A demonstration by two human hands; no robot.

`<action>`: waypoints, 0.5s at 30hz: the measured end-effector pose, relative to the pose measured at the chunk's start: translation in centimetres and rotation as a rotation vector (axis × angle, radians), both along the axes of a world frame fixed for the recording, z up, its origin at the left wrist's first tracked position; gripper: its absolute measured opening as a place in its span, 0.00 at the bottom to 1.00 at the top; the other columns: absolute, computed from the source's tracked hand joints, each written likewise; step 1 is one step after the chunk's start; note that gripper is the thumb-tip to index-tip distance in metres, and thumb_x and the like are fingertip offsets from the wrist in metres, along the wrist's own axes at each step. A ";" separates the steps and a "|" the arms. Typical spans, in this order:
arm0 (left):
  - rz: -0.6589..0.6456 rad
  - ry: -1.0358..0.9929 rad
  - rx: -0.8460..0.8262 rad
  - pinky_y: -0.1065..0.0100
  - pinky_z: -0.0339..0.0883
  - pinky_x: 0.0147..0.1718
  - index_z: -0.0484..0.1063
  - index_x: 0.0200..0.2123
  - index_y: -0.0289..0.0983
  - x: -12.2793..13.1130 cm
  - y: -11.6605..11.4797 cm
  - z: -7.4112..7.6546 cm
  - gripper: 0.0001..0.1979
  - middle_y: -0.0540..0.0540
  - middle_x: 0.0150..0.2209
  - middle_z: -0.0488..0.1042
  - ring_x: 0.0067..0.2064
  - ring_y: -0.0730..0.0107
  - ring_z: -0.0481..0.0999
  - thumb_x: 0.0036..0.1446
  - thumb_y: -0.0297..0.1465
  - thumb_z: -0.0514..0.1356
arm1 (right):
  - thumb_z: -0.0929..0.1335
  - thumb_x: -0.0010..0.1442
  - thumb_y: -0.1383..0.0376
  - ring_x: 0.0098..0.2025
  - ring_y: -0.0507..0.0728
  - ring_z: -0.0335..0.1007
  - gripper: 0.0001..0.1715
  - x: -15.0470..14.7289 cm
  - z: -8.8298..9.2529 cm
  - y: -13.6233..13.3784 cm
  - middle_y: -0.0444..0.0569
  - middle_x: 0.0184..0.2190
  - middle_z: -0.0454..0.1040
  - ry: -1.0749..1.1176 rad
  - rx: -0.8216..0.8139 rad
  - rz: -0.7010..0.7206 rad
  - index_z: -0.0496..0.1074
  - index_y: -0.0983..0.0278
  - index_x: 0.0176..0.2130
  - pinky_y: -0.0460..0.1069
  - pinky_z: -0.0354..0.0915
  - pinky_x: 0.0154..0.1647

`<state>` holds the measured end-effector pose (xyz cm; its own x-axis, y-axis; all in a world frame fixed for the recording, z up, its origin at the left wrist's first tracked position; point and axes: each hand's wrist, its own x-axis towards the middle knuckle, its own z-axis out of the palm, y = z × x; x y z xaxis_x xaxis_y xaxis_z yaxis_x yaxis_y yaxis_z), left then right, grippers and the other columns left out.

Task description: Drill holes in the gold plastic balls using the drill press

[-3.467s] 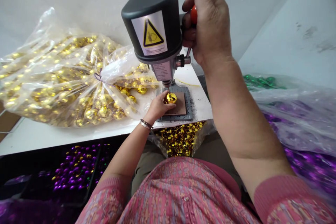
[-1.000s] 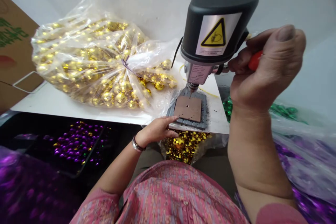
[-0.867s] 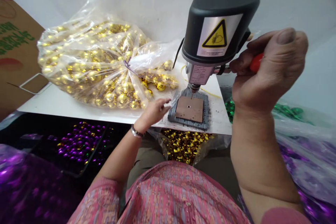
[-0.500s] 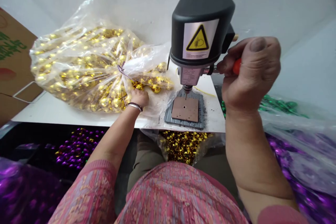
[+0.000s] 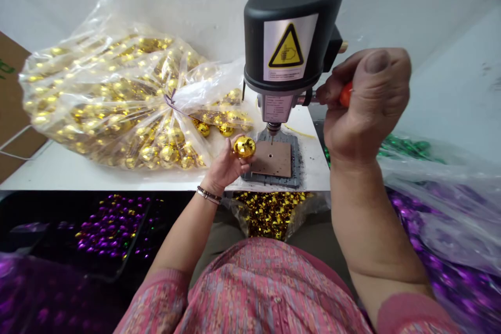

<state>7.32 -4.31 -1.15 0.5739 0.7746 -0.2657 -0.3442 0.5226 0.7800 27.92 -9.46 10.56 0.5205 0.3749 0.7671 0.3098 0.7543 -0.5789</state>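
Cradling a shiny gold bauble [image 5: 245, 147] atop the left hand's fingers [image 5: 240, 163]

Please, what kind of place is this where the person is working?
Probably a small workshop for shiny ornaments: a bench drill press, a large plastic bag of gold balls, and many purple beads.

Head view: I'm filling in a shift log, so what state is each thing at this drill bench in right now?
left hand: cupped palm up, holding the gold ball
gold ball: shiny, resting on the fingertips, clear of the drill
right hand: closed around the red handle
red handle: mostly hidden inside the grip
bench drill: bit raised above the pad
brown pad: bare, centre hole showing
clear plastic bag of gold balls: full, neck tied
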 end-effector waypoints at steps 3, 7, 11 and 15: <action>0.005 -0.071 -0.024 0.70 0.70 0.31 0.62 0.64 0.48 0.2 -0.6 -0.6 0.33 0.45 0.45 0.79 0.42 0.61 0.82 0.58 0.43 0.67 | 0.63 0.65 0.48 0.22 0.41 0.59 0.22 -0.1 0.1 -0.1 0.37 0.21 0.60 0.001 -0.005 0.004 0.65 0.63 0.31 0.42 0.58 0.27; -0.014 -0.035 -0.011 0.70 0.71 0.35 0.68 0.59 0.44 -0.3 -0.2 -1.3 0.32 0.46 0.45 0.79 0.42 0.64 0.81 0.50 0.33 0.72 | 0.62 0.65 0.49 0.20 0.40 0.58 0.23 0.2 1.1 0.2 0.36 0.19 0.59 0.008 -0.032 0.041 0.64 0.64 0.31 0.40 0.54 0.24; 0.025 0.038 0.017 0.71 0.70 0.35 0.75 0.46 0.36 -0.3 0.4 -2.1 0.20 0.45 0.40 0.80 0.38 0.70 0.78 0.49 0.33 0.72 | 0.63 0.67 0.57 0.16 0.43 0.52 0.19 0.7 3.2 1.3 0.36 0.15 0.57 0.081 -0.071 0.128 0.61 0.63 0.27 0.42 0.47 0.16; 0.039 0.168 0.109 0.74 0.65 0.31 0.76 0.46 0.36 0.5 0.5 -2.0 0.23 0.45 0.42 0.80 0.38 0.72 0.76 0.47 0.36 0.74 | 0.59 0.68 0.60 0.13 0.43 0.48 0.18 1.7 5.4 3.0 0.36 0.15 0.56 0.250 -0.275 0.217 0.60 0.63 0.27 0.42 0.42 0.13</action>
<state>7.83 -3.84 -3.14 0.4976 0.8247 -0.2689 -0.2225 0.4210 0.8794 29.62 -6.50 16.00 0.5641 0.6694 0.4835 -0.0145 0.5935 -0.8047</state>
